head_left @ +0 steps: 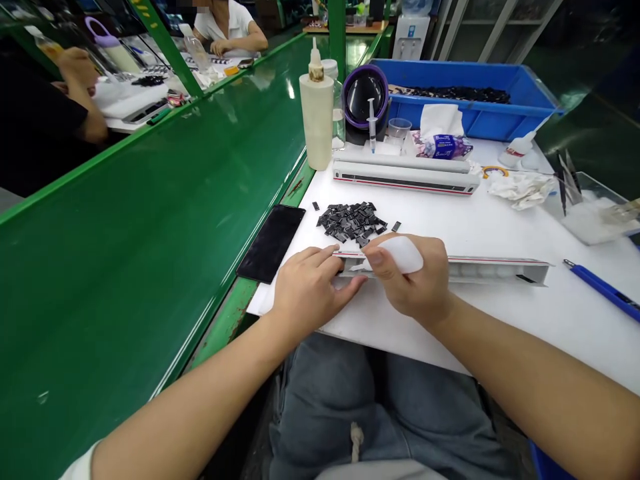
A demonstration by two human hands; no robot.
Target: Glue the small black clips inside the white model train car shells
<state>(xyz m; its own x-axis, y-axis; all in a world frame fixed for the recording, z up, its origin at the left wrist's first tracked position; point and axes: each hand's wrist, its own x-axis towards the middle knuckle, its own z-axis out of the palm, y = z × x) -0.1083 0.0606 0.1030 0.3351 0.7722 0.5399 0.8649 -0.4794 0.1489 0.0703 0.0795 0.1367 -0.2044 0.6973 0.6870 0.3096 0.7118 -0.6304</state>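
A long white train-car shell (500, 261) with a red stripe lies on its side on the white table, its hollow face toward me. My left hand (306, 285) grips its left end between thumb and fingers. In my right hand (423, 287) is a small white squeeze bottle (406, 255), tilted so its thin tip points left into the hollow near my left thumb. The tip's exact contact is too small to tell. Just behind the shell sits a pile of small black rectangular pieces (350, 221), with a few loose ones beside it.
A black phone (273, 243) lies at the left edge by the green conveyor (150, 220). Further back stand a cream bottle (317, 123), another train-car shell (405, 177), tissues (443, 143) and a blue bin (465, 110). A blue pen (605, 288) lies right. Two people sit across the conveyor.
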